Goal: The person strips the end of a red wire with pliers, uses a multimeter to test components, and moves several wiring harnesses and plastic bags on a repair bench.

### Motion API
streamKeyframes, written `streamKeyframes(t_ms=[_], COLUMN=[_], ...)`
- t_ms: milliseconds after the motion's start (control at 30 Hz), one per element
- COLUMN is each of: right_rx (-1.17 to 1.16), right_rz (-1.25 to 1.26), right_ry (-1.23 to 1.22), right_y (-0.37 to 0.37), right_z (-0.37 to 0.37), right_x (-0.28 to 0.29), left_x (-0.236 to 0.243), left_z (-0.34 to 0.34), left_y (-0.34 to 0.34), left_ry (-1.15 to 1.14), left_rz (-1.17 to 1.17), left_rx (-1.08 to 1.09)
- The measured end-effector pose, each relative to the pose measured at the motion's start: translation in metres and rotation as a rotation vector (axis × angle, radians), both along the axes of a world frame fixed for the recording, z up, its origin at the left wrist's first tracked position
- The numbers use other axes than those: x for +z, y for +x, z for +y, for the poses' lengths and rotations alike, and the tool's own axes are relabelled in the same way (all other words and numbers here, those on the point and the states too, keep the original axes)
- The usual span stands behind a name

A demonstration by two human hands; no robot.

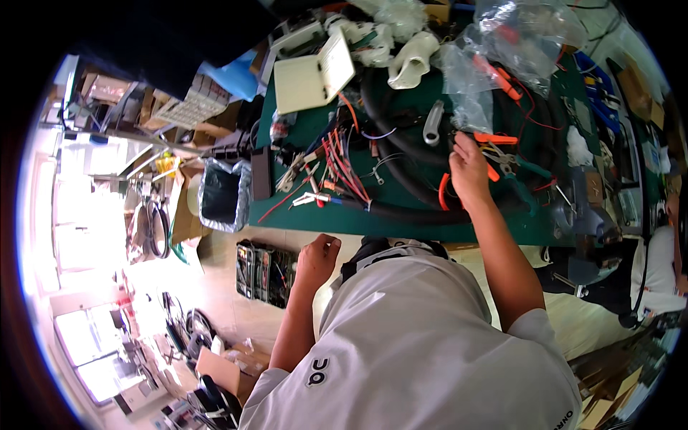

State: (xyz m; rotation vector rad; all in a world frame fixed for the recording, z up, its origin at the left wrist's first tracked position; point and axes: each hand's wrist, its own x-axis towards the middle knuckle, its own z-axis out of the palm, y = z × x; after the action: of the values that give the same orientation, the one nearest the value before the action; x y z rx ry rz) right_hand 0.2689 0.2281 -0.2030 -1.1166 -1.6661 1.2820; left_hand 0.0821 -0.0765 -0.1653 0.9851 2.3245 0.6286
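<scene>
Reaching over the green table, my right hand [469,168] has its fingers drawn together beside orange-handled tools [494,138]; whatever is between the fingertips is too small to make out. A curved orange handle [444,192] lies by its wrist, and green-handled pliers [519,172] lie to its right. Just left of the fingertips is a grey metal cable lug [433,123]. My left hand [317,261] hangs off the table's front edge with curled fingers and nothing visible in it. Nearest to it on the table are red wires [344,168] and white-tipped pieces [315,196].
Thick black cable [401,213] loops across the table [401,228]. An open cream case [301,82] and plastic bags [466,86] crowd the back. A vise [591,208] stands at the right corner. A lined bin [223,197] and a tool case [264,276] are left; another person [656,272] is right.
</scene>
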Motion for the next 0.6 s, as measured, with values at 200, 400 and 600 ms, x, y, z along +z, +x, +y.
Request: streamKeyframes(t_ms=[200, 400, 600], right_rx=[0.072, 0.036, -0.038], right_rz=[-0.082, -0.072, -0.157], right_ry=[-0.012, 0.057, 0.143], right_y=[0.036, 0.055, 0.033], right_z=[-0.035, -0.067, -0.097], right_x=[0.004, 0.004, 0.021], left_x=[-0.007, -0.015, -0.025], left_z=[-0.023, -0.039, -0.036], left_y=[0.001, -0.012, -0.066], left_ry=[-0.019, -0.056, 0.022], left_rz=[-0.030, -0.011, 0.052], left_rx=[0.101, 0.127, 0.088])
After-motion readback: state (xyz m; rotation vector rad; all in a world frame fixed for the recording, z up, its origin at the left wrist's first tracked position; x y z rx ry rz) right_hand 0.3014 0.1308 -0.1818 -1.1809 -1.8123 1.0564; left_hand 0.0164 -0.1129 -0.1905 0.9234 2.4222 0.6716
